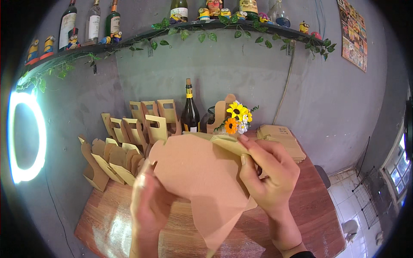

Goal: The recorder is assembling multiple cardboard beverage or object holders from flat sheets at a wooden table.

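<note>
A flat, partly folded brown cardboard blank [198,167] is held up in front of me, its pointed end hanging down toward the table. My right hand [271,174] pinches a folded flap [230,144] at its upper right between thumb and fingers. At the blank's left edge, my left hand [150,202] grips it, slightly blurred, with part of the palm behind the board. Beyond the left hand stand several folded cardboard carriers [116,161], some with cut-out handles. A stack of flat cardboard blanks [282,139] lies beyond my right hand.
On the wooden table [180,223], a dark corked bottle [189,109] stands at the back beside a carrier with artificial flowers [236,116]. A wall shelf [206,28] above bears bottles, figurines and leafy vines. A lit ring lamp [26,137] is at left, a wire rack [368,198] at right.
</note>
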Demonstrator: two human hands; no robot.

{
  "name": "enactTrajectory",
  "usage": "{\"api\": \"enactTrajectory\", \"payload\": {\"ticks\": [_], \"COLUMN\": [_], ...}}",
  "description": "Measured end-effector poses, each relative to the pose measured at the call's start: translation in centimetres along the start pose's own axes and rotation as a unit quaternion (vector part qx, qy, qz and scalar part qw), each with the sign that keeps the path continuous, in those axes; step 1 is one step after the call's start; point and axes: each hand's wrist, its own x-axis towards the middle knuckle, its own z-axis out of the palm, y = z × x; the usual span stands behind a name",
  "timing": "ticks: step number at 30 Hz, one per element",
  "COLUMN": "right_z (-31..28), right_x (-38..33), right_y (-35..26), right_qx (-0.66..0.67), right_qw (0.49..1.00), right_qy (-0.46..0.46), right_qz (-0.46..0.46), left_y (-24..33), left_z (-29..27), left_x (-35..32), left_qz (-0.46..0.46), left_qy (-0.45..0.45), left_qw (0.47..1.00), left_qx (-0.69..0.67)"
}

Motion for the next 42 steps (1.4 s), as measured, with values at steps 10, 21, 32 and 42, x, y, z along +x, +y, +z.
{"api": "enactTrajectory", "payload": {"ticks": [10,21,32,42], "right_z": [1.7,1.7,2.0,1.8], "right_x": [-0.5,-0.8,-1.4,-1.5], "right_y": [-0.3,-0.8,-0.8,-0.7], "right_qx": [0.047,0.180,0.216,0.249], "right_qw": [0.984,0.979,0.974,0.965], "right_qy": [-0.020,-0.091,-0.066,-0.075], "right_qz": [-0.170,-0.032,0.006,0.037], "left_y": [-0.2,-0.2,-0.8,-1.2], "left_z": [0.9,0.8,1.1,0.5], "left_x": [-1.4,-1.5,-1.5,-1.2], "left_qz": [-0.170,-0.147,-0.107,-0.062], "left_qy": [-0.004,-0.005,-0.001,-0.039], "left_qw": [0.984,0.989,0.994,0.996], "left_qx": [-0.057,-0.027,0.012,0.056]}}
